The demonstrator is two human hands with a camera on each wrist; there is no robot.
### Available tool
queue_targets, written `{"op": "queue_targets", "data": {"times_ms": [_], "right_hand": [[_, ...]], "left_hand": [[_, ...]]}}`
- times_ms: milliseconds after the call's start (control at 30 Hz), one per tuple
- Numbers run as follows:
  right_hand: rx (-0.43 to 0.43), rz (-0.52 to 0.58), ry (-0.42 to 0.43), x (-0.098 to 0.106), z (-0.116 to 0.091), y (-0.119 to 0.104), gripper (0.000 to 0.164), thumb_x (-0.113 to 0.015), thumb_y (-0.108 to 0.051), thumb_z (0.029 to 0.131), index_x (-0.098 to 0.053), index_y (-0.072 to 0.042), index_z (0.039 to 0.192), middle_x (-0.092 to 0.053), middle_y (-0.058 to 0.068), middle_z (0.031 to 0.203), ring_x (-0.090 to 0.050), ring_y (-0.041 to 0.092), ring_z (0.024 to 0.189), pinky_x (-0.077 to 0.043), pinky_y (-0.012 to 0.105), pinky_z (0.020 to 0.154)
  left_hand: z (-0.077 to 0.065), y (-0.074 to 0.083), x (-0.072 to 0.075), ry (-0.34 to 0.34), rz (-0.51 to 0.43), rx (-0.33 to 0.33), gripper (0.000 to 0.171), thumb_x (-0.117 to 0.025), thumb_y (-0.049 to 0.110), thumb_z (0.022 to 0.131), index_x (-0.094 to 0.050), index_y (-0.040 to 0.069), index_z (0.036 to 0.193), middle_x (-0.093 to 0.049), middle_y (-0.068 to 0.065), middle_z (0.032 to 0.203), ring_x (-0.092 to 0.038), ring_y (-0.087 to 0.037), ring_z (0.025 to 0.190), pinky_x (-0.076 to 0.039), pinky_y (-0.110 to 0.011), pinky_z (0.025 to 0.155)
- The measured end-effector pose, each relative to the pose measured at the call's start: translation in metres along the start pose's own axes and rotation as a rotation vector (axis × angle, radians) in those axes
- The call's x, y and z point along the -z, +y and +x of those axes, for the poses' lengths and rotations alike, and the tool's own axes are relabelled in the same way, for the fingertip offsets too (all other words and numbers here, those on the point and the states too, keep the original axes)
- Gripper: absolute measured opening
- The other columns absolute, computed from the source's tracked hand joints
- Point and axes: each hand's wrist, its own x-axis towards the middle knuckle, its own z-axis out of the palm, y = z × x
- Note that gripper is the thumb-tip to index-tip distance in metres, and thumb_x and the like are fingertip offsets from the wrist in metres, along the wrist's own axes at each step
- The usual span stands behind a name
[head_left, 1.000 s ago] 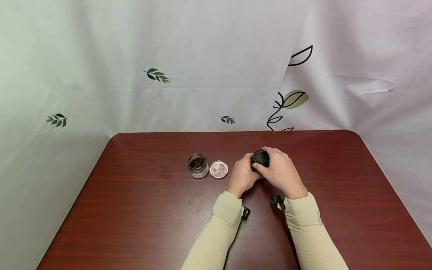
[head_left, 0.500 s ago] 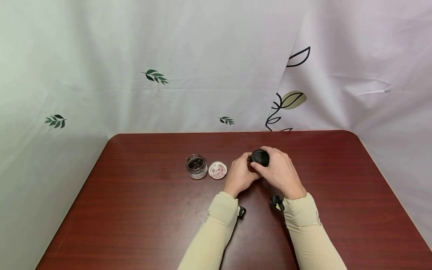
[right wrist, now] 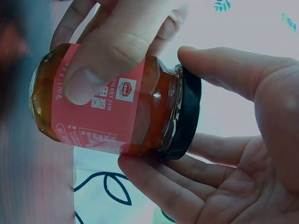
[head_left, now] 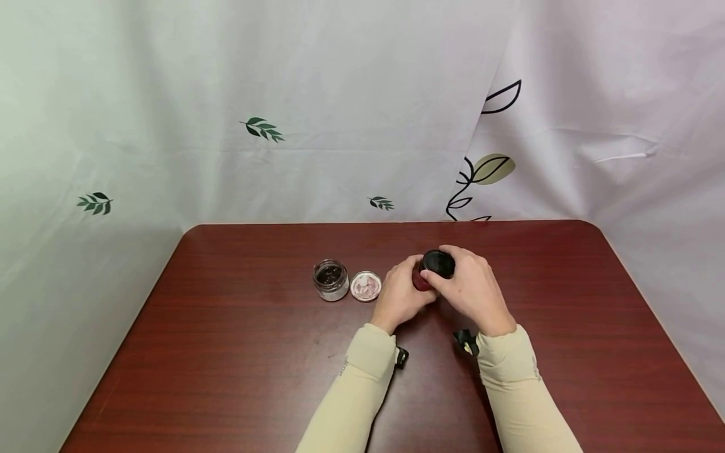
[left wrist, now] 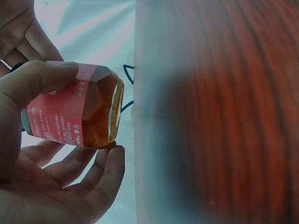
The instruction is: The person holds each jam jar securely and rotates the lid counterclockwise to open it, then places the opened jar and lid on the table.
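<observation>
Between both hands is a faceted glass jam jar (right wrist: 98,112) with a red label reading strawberry jam and amber-red contents. My left hand (head_left: 399,290) grips its body, thumb across the label in both wrist views. At the jar's top sits a black lid (head_left: 438,264), which my right hand (head_left: 471,286) pinches by the rim between thumb and fingers. Seen from the right wrist, the lid (right wrist: 187,114) is on the jar's mouth. To the left stands an uncovered glass jar (head_left: 331,286) with dark contents, and beside it a round lid (head_left: 365,286) lies with its pinkish-white smeared face up.
A reddish-brown wooden table (head_left: 238,352) lies under the hands. Its far edge meets a pale curtain (head_left: 317,113) printed with leaves. Small black wrist devices hang under both cream sleeves (head_left: 351,390).
My left hand has shifted slightly left and turned a little, showing more of the red jar side. The right hand keeps its grip on the black lid. The uncovered jar stays put.
</observation>
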Motion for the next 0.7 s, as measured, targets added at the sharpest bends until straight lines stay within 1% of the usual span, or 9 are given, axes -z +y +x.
{"op": "queue_targets", "data": {"times_ms": [167, 367, 600, 700], "right_hand": [[0.008, 0.007, 0.028, 0.0011, -0.0005, -0.0015, 0.056, -0.079, -0.030, 0.083, -0.064, 0.004, 0.126, -0.068, 0.022, 0.118, -0.065, 0.037, 0.102, -0.051, 0.051, 0.086], [0.004, 0.025, 0.043, 0.0031, -0.0014, -0.0035, 0.057, -0.079, -0.032, 0.083, -0.065, 0.003, 0.126, -0.068, 0.020, 0.118, -0.065, 0.036, 0.102, -0.051, 0.050, 0.086], [0.000, 0.040, 0.049, 0.0040, -0.0022, -0.0052, 0.056, -0.079, -0.034, 0.084, -0.065, 0.000, 0.126, -0.068, 0.018, 0.118, -0.065, 0.033, 0.101, -0.052, 0.049, 0.084], [-0.002, 0.041, 0.047, 0.0041, -0.0024, -0.0055, 0.056, -0.078, -0.035, 0.084, -0.065, -0.001, 0.127, -0.068, 0.018, 0.118, -0.065, 0.033, 0.101, -0.053, 0.049, 0.084]], "left_hand": [[-0.0008, -0.0001, 0.0020, 0.000, 0.005, -0.001, 0.062, -0.081, 0.024, 0.078, -0.060, 0.011, 0.134, -0.067, -0.006, 0.123, -0.062, -0.024, 0.109, -0.048, -0.039, 0.095], [-0.0014, 0.0022, 0.0055, 0.007, 0.008, -0.011, 0.063, -0.082, 0.024, 0.077, -0.060, 0.012, 0.135, -0.067, -0.005, 0.122, -0.063, -0.020, 0.104, -0.050, -0.035, 0.090], [-0.0036, 0.0038, 0.0077, 0.015, -0.038, -0.013, 0.063, -0.081, 0.021, 0.076, -0.059, 0.010, 0.134, -0.066, -0.006, 0.120, -0.062, -0.018, 0.099, -0.051, -0.032, 0.086], [-0.0044, 0.0042, 0.0074, 0.026, -0.043, -0.011, 0.063, -0.081, 0.021, 0.075, -0.060, 0.010, 0.133, -0.066, -0.005, 0.119, -0.062, -0.018, 0.098, -0.051, -0.031, 0.085]]}}
